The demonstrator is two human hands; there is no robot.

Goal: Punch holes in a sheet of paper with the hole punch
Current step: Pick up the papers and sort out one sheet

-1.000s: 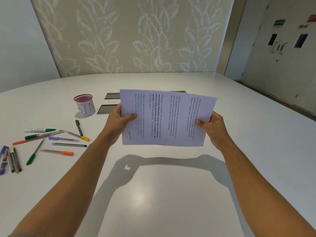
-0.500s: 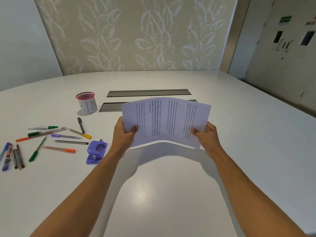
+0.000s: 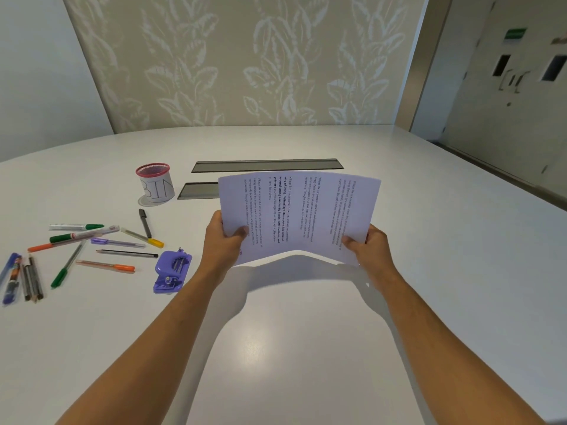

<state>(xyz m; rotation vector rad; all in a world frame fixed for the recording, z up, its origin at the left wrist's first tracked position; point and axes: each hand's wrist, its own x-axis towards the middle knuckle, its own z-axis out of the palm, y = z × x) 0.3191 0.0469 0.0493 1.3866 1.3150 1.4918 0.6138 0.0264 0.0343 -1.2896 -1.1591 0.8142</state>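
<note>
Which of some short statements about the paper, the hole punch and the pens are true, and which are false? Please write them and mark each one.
1. Both hands hold the sheet of paper, the left hand at one lower corner and the right hand at the other. True.
2. The paper lies flat on the table. False: it is held above the table and bows upward in the middle.
3. The hole punch is purple and sits on the table, left of the left hand. True.
4. The paper is inside the hole punch. False: they are apart.
5. All pens stand in the red cup. False: they lie scattered on the table.
</note>
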